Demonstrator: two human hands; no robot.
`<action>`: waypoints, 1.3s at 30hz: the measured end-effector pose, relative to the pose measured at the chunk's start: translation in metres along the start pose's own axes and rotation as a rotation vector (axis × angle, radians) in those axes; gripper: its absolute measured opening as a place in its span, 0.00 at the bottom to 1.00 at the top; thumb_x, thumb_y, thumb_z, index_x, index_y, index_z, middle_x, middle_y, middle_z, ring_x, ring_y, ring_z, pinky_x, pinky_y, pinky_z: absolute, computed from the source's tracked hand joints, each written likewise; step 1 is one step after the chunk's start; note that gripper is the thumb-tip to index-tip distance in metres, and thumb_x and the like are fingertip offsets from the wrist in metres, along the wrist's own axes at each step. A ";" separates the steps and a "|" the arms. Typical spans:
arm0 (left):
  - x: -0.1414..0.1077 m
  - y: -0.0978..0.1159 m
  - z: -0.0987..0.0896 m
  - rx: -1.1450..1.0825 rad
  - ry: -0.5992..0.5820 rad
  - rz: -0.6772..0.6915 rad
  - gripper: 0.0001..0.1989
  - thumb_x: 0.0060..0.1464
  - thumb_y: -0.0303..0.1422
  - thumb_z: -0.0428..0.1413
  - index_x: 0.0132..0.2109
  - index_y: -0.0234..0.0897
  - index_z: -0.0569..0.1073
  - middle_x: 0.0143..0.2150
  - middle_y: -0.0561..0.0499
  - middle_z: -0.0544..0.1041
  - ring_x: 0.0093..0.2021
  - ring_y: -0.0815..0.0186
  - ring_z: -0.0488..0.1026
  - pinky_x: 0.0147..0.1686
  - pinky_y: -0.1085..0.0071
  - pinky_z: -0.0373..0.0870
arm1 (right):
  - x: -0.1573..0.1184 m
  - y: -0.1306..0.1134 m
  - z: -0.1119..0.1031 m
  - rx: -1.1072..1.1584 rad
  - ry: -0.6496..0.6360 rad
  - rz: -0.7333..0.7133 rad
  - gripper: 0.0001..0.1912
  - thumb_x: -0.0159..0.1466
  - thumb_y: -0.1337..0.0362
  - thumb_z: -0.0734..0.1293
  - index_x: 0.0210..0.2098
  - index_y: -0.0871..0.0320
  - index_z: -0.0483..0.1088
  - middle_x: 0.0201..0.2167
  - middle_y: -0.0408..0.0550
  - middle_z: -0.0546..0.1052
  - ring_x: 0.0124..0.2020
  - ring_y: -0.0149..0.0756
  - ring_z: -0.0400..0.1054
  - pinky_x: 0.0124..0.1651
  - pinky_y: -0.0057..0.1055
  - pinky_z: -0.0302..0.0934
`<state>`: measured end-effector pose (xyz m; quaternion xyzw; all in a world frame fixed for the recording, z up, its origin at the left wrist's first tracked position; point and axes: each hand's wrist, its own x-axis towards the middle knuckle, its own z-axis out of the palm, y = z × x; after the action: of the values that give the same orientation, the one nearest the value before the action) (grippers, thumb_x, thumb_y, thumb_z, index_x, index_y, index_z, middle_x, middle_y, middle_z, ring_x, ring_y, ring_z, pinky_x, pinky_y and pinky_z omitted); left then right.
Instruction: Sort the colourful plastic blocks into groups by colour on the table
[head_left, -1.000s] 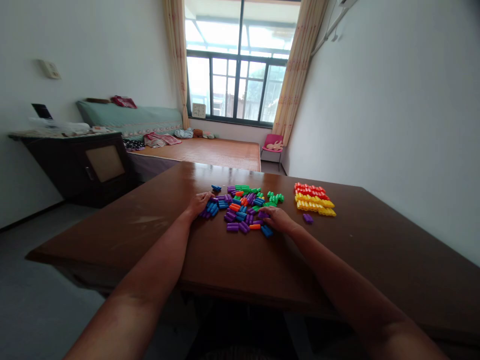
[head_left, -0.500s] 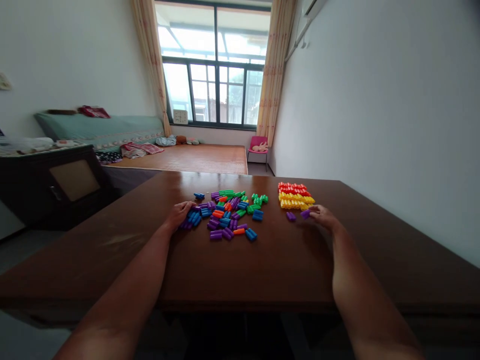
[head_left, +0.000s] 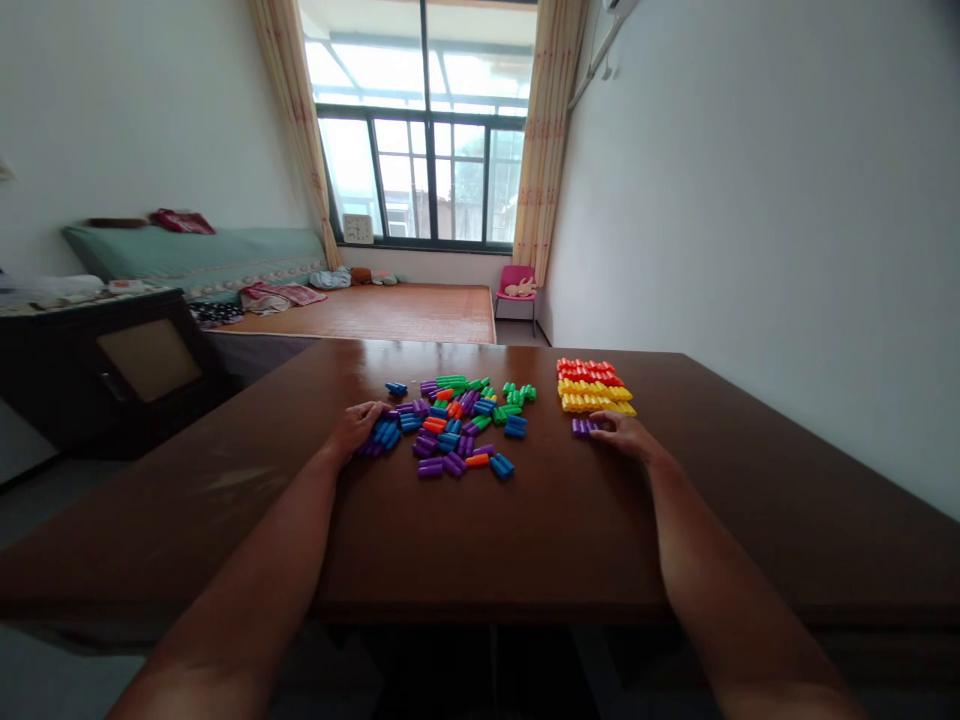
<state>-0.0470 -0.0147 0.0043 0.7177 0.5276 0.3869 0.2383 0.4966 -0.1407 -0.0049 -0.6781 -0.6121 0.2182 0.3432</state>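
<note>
On the brown table (head_left: 555, 540) lies a loose pile of purple, blue, green and orange plastic pieces (head_left: 454, 425). My left hand (head_left: 361, 425) rests at the pile's left edge, its fingers closed around a purple piece. To the right are rows of red pieces (head_left: 586, 372) and yellow pieces (head_left: 594, 398), laid side by side. Just in front of the yellow rows, my right hand (head_left: 624, 435) pinches a purple piece (head_left: 595, 428) against another purple piece (head_left: 579, 428). Part of the held piece is behind my fingers.
Beyond the table stand a bed (head_left: 405, 310) with cloths on it and a pink chair (head_left: 517, 283). A dark cabinet (head_left: 97, 350) is at the left. A white wall (head_left: 750, 230) runs along the right.
My right hand has moved left with its purple piece, closing the gap to the other purple piece. My left hand has stayed at the pile. The view has shifted slightly.
</note>
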 end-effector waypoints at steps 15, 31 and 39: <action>0.002 -0.004 0.008 0.255 -0.051 0.122 0.25 0.57 0.49 0.46 0.42 0.39 0.81 0.41 0.47 0.81 0.41 0.58 0.76 0.41 0.68 0.69 | -0.045 -0.190 0.143 -0.313 -0.254 -0.903 0.17 0.65 0.58 0.66 0.52 0.54 0.70 0.51 0.53 0.73 0.53 0.43 0.65 0.55 0.40 0.61; 0.004 -0.011 0.010 0.085 -0.035 0.066 0.30 0.58 0.53 0.43 0.42 0.36 0.80 0.40 0.46 0.82 0.42 0.57 0.77 0.41 0.68 0.71 | 0.013 -0.115 0.052 0.119 0.124 -0.271 0.17 0.54 0.54 0.70 0.40 0.55 0.71 0.37 0.47 0.77 0.39 0.37 0.72 0.38 0.31 0.66; 0.004 -0.006 0.005 0.173 -0.055 0.078 0.26 0.56 0.52 0.45 0.43 0.40 0.80 0.42 0.49 0.82 0.42 0.58 0.76 0.42 0.68 0.70 | 0.022 0.003 -0.018 -0.244 0.236 0.327 0.14 0.47 0.55 0.73 0.18 0.57 0.69 0.18 0.45 0.73 0.22 0.34 0.66 0.25 0.29 0.57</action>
<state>-0.0461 -0.0088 -0.0023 0.7659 0.5241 0.3291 0.1746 0.5150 -0.1231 0.0072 -0.8256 -0.4716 0.1147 0.2879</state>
